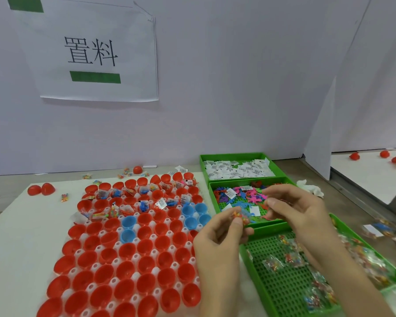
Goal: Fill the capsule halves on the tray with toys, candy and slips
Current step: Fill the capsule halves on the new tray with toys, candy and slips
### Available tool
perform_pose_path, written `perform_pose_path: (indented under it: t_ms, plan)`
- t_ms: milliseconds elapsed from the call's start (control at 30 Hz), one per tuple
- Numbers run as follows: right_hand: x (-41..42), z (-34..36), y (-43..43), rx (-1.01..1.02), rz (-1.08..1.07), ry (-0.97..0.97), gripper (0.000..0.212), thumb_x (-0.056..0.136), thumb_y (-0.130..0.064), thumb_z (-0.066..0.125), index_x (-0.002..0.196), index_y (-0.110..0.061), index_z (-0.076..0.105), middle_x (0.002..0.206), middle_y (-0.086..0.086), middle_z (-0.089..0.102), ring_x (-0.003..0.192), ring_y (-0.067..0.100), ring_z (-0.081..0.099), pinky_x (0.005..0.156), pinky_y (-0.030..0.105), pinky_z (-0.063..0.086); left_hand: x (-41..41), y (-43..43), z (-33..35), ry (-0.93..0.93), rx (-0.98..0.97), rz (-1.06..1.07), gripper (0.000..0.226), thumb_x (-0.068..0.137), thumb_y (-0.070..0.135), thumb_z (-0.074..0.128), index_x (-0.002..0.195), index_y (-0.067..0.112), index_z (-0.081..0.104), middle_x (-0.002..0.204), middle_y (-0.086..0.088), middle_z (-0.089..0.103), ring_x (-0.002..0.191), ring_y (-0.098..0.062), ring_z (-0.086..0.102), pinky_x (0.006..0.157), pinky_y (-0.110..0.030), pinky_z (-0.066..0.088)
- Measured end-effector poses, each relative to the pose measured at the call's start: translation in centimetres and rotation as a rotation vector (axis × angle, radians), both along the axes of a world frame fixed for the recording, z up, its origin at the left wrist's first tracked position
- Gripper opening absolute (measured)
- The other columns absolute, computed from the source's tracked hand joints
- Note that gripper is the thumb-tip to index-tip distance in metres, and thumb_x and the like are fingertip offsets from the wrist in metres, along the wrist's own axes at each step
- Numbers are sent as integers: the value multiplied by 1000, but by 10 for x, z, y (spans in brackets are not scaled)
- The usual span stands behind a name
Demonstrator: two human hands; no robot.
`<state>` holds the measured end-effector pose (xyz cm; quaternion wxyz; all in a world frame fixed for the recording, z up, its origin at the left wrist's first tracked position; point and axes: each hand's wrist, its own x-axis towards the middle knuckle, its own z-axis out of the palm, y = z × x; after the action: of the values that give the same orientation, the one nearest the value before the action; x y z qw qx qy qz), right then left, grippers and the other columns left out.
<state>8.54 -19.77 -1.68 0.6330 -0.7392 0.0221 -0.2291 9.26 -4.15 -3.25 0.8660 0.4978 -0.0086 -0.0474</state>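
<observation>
pinching candy packet point(240, 216), left hand point(222, 234)

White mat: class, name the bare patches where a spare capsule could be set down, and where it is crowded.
Bare: the white mat left of the tray, nearer than two loose red halves. Crowded: behind the tray, and by the green bins.

Bright, even light, soft shadows — wide-angle bending at edges, hands slightly blurred.
</observation>
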Motion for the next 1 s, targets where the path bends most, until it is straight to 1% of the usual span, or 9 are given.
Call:
perform_pose_path:
  t_ms: [133, 267, 400, 467, 567, 633, 767, 867, 1000]
  plan:
    - [9, -7, -17, -35, -196, 90, 25, 90, -4, 66, 85, -25, 77, 82, 1, 74, 66, 10, 66, 68, 27, 53, -3, -1, 3, -8, 29, -6, 17, 90, -3, 61, 89, 9, 74, 80, -12, 75, 62, -17, 70, 60, -20, 55]
    - [36, -3, -21, -465, -176, 264, 14, 89, -19, 72, 85, -32, 74, 83, -16, 72, 77, 0, 65, 69, 20, 47, -5, -2, 4, -4, 52, -1, 20, 90, -4, 60, 87, 11, 74, 75, -10, 74, 59, -15, 67, 57, -19, 54]
    - [69, -2, -15, -727, -74, 449, 5, 90, -30, 72, 91, -26, 75, 89, -11, 71, 85, 5, 65, 76, 26, 53, -6, -1, 8, 4, 51, 23, 23, 91, -7, 57, 84, 9, 73, 67, -8, 70, 57, -14, 61, 54, -18, 52]
    - [82, -6, -8, -803, -16, 510, 12, 87, -38, 74, 87, -27, 75, 86, -9, 71, 81, 6, 64, 70, 25, 50, -7, -1, 9, 1, 71, 26, 28, 90, -10, 53, 79, 7, 73, 60, -8, 63, 53, -12, 55, 49, -19, 48]
    - [93, -15, 5, -895, 49, 553, 17, 80, -46, 77, 73, -32, 69, 70, -14, 60, 63, 0, 53, 56, 22, 37, -10, -2, 11, 4, 118, 25, 30, 88, -14, 48, 74, 1, 70, 50, -6, 50, 44, -12, 43, 42, -18, 37]
    - [96, -21, 11, -912, 34, 557, 19, 80, -41, 77, 70, -33, 63, 66, -12, 59, 61, 2, 53, 56, 24, 39, -11, -3, 11, -3, 153, 22, 31, 87, -13, 46, 76, 4, 70, 46, -2, 45, 42, -11, 39, 41, -17, 34]
    - [93, -22, 8, -832, -35, 475, 17, 84, -24, 72, 71, -32, 67, 70, -8, 68, 64, 5, 61, 56, 20, 45, -9, -3, 9, 9, 147, -9, 31, 87, -13, 48, 81, 7, 70, 49, -4, 48, 45, -14, 46, 43, -21, 40]
    - [83, -20, 0, -733, -123, 362, 18, 88, -24, 73, 71, -30, 71, 65, -13, 66, 60, -2, 56, 54, 13, 37, -7, -2, 7, 11, 114, -35, 31, 88, -12, 48, 81, 7, 72, 56, -11, 53, 49, -14, 51, 47, -23, 46]
    - [64, -13, -9, -556, -205, 229, 7, 87, -28, 77, 80, -30, 76, 64, -10, 69, 57, -4, 60, 50, 12, 47, -6, -3, 7, 8, 78, -31, 29, 89, -10, 53, 90, 11, 72, 57, -9, 60, 47, -15, 55, 51, -25, 51]
